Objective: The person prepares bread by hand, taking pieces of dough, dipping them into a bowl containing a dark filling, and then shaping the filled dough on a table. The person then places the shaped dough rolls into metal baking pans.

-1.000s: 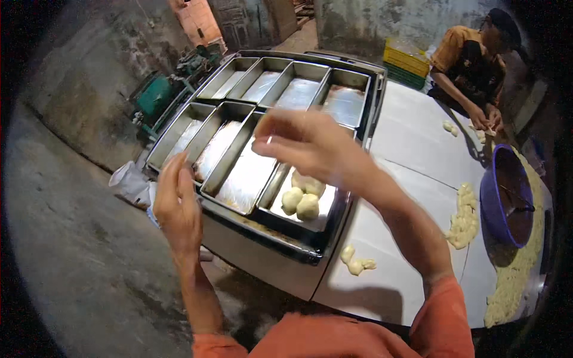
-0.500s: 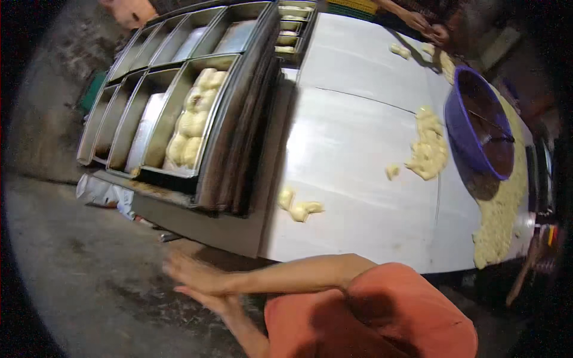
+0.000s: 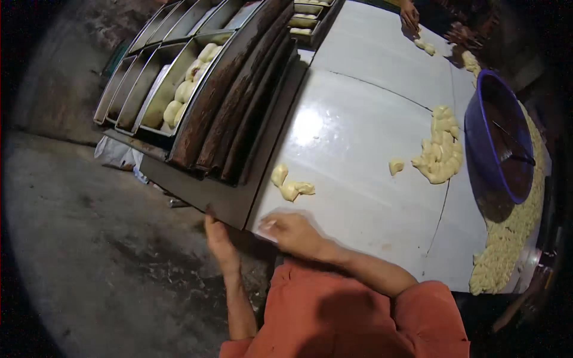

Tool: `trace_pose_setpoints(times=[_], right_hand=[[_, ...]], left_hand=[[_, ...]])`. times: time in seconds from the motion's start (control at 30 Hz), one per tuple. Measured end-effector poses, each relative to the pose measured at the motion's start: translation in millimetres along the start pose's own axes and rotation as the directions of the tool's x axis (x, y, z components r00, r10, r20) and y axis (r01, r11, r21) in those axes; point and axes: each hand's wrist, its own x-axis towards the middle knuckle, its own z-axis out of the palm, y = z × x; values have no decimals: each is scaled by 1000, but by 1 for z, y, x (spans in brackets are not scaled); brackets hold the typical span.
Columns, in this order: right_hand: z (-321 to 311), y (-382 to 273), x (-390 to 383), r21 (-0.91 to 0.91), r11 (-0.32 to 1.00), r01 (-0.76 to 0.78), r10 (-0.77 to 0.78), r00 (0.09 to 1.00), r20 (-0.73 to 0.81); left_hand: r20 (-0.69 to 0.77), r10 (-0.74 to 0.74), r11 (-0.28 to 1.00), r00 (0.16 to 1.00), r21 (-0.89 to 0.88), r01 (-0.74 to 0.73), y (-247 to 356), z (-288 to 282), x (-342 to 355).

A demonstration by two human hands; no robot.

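At the front left corner of the white tabletop (image 3: 358, 221), my right hand (image 3: 295, 234) is low over the surface, its fingers curled and partly blurred. Whether they hold anything is hidden. Left of it, my left hand (image 3: 219, 241) is upright by the edge of the brown board (image 3: 197, 191), fingers fairly straight, with nothing visible in it. Two small pieces of pale dough (image 3: 292, 190) lie just beyond my right hand. Farther right are a small dough lump (image 3: 396, 166) and a larger heap of dough pieces (image 3: 440, 152).
Metal loaf pans (image 3: 161, 83), one row filled with dough balls (image 3: 184, 92), are stacked at the left. A purple basin (image 3: 477, 131) with brown filling and a utensil stands at the right, beside a long dough sheet (image 3: 501, 256). Another person's hand (image 3: 410, 15) is at the far edge.
My hands, together over the floor at the left before, have come apart. The right moved to the tabletop corner, the left up to the board's edge. The view has shifted.
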Motion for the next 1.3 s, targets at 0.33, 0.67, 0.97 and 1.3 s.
trace_pose_setpoints(times=[0.33,0.67,0.97,1.3], right_hand=[[-73,24,29,-778,587,221,-318,948,29],[-130,11,-31,735,667,-121,500,804,-322],[-147,28,-77,829,454,325,452,718,-529],[-170,10,-97,796,452,402,288,779,-557]], left_hand=[[418,316,843,852,288,-454,41,103,28],[562,379,755,735,272,-597,14,115,56],[530,245,788,812,379,-485,26,120,58],[512,567,649,645,205,-733,74,147,17]])
